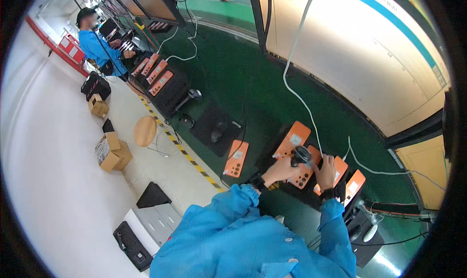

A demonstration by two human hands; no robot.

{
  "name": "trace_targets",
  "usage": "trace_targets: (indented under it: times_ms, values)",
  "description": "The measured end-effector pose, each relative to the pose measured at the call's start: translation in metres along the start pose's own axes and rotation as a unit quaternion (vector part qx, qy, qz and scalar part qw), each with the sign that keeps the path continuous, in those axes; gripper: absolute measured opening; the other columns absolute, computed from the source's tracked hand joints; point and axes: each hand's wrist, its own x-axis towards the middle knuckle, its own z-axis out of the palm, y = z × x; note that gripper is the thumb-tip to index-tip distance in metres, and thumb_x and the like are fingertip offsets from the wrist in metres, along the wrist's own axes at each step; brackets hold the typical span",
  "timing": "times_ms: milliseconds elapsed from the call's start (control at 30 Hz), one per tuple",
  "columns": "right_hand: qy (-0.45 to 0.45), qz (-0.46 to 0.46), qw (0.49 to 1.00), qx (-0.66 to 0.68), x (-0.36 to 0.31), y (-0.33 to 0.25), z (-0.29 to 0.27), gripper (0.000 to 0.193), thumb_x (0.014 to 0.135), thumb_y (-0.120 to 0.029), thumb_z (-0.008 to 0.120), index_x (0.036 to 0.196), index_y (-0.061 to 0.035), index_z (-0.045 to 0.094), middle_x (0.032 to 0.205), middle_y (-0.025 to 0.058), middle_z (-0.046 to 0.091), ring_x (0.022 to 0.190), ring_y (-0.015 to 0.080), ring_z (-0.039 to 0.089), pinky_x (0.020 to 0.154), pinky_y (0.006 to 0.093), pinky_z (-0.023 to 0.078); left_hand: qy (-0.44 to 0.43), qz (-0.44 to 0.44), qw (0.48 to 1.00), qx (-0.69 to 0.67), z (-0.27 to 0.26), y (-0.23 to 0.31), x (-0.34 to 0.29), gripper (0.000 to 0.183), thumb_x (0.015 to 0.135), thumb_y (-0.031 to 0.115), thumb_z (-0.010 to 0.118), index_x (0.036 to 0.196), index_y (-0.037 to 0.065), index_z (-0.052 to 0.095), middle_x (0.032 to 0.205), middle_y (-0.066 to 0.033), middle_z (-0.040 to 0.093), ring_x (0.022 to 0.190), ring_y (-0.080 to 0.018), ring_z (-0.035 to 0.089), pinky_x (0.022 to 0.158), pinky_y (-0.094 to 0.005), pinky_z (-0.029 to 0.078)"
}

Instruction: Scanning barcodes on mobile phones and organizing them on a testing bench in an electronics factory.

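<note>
Wears a blue jacket (228,241) nearest the lens. Grasps a black scanner (302,154) in the left hand (281,172), above an orange device (305,173) on the green bench (228,91), likely for aim. Has the right hand (326,175) alongside; cannot tell its grip. Slants device lengthwise toward upper right, buttons toward jacket.

Orange devices (236,158); blue sleeves (335,224); dark-green benchtop (253,93); yellow-black striped floor tape (189,160); white cable (285,76).

Left hand (282,171) gripping black scanner (301,154), orange phones (297,130)
</note>
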Motion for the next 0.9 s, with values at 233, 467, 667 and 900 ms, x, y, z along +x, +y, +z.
trace_targets:
  times_ms: [233, 467, 667, 900]
  values:
    - [-0.008, 0.166, 0.957, 0.236, -0.019, -0.014, 0.037, 0.065, 0.073, -0.015, 0.073, 0.125, 0.0059, 0.039, 0.108, 0.019, 0.053, 0.098, 0.0302, 0.055, 0.082, 0.0381, 0.047, 0.303, 0.027, 0.941, 0.146, -0.089, -0.033, 0.056, 0.046, 0.084, 0.031, 0.063, 0.11, -0.004, 0.049, 0.101, -0.0291, 0.062, 0.096, -0.0447, 0.06, 0.081, -0.0481, 0.048]
    - [-0.008, 0.271, 0.921, 0.279, -0.013, 0.015, 0.057, 0.075, 0.069, -0.011, 0.076, 0.128, 0.0105, 0.035, 0.111, 0.017, 0.059, 0.101, 0.0257, 0.06, 0.085, 0.0335, 0.051, 0.084, -0.088, 0.99, 0.077, -0.067, -0.161, 0.1, 0.075, 0.086, 0.049, 0.053, 0.133, -0.007, 0.037, 0.129, -0.0329, 0.048, 0.121, -0.044, 0.046, 0.102, -0.0423, 0.036]
    - [0.0, 0.266, 0.884, 0.385, 0.004, -0.003, 0.043, 0.041, 0.072, -0.016, 0.07, 0.102, 0.0085, 0.055, 0.09, 0.0182, 0.067, 0.081, 0.0281, 0.066, 0.07, 0.0366, 0.053, 0.24, -0.12, 0.938, 0.22, -0.081, -0.152, 0.111, 0.068, 0.084, 0.042, 0.055, 0.129, -0.008, 0.044, 0.118, -0.0312, 0.055, 0.12, -0.0474, 0.044, 0.1, -0.0493, 0.036]
    - [-0.074, 0.244, 0.822, 0.51, -0.008, -0.015, 0.012, 0.023, 0.085, -0.012, 0.062, 0.104, 0.0014, 0.063, 0.085, 0.0055, 0.066, 0.079, 0.0097, 0.059, 0.068, 0.0297, 0.048, 0.237, 0.349, 0.899, 0.116, 0.026, 0.0, 0.039, 0.055, 0.08, 0.021, 0.07, 0.124, -0.001, 0.045, 0.121, -0.0209, 0.049, 0.116, -0.0388, 0.044, 0.1, -0.0469, 0.034]
